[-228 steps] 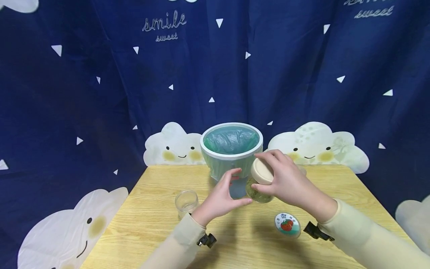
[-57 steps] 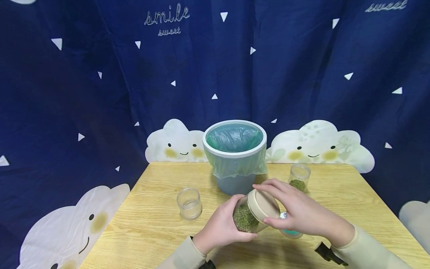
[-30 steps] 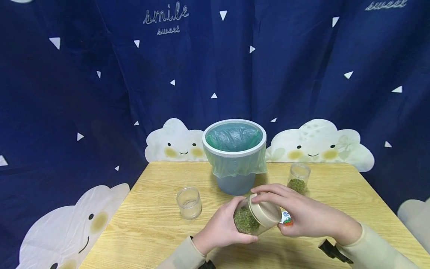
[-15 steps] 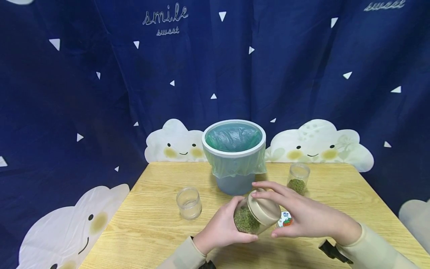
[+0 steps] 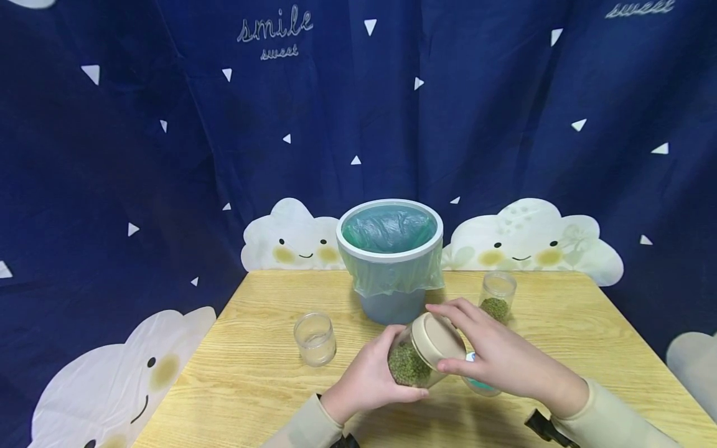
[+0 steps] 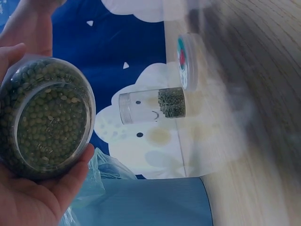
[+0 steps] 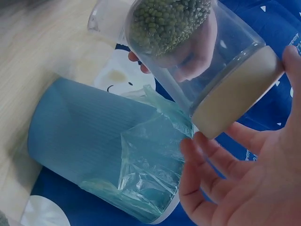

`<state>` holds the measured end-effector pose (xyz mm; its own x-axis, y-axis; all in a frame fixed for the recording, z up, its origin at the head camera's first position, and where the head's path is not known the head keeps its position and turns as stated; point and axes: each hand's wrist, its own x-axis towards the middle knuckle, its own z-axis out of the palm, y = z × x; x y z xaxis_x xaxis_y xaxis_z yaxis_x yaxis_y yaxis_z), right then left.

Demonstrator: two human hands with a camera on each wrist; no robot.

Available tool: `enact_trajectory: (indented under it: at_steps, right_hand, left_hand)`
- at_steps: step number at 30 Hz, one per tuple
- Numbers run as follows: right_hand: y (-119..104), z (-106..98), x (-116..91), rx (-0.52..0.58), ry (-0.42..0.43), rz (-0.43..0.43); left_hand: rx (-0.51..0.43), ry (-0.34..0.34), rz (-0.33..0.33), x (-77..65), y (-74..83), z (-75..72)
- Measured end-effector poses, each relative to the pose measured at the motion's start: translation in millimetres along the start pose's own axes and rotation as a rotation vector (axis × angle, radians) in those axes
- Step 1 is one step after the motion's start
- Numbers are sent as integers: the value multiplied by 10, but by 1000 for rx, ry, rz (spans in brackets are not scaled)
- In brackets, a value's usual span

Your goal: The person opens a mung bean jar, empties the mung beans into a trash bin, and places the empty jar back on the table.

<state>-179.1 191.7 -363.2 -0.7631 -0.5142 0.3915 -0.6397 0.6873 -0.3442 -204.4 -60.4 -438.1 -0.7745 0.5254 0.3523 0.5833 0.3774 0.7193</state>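
My left hand grips a clear jar of mung beans round its body, tilted above the table. The jar's cream lid sits on its mouth and faces up and to the right. My right hand holds that lid by its edge, thumb on the near side and fingers on the far side. In the right wrist view the lid lies between the thumb and the fingertips, with the beans gathered toward the jar's bottom.
A lined bin stands at the table's back middle. An open clear jar is at left. Another clear jar, partly filled with beans, stands back right. A round lid with a tomato picture lies under my right hand.
Earlier my right hand carried the jar by its lid beside my open left hand; now the left holds the body. Lately my right fingers loosened, turned and took the lid's edge again.
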Motion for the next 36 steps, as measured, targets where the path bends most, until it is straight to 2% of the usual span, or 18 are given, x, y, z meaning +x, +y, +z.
enact_trajectory:
  at_steps: [4,10,14,22,30,36]
  right_hand:
    - [10,4,2,11,-9,-1]
    - [32,-47,5,8,-31,-71]
    - [43,-75,0,13,-57,-134]
    - [64,-85,1,26,-42,-299]
    - [98,-89,-7,115,-142,-282]
    - [127,-89,-13,135,-156,-294]
  left_hand:
    - [3,-2,10,-1,0,3]
    - [1,-8,18,3,-10,-3]
    - [-7,-14,26,6,-20,2]
    - [-4,-18,40,-3,-32,12]
    - [4,-21,31,-18,-31,17]
    - [1,-23,27,-20,-33,18]
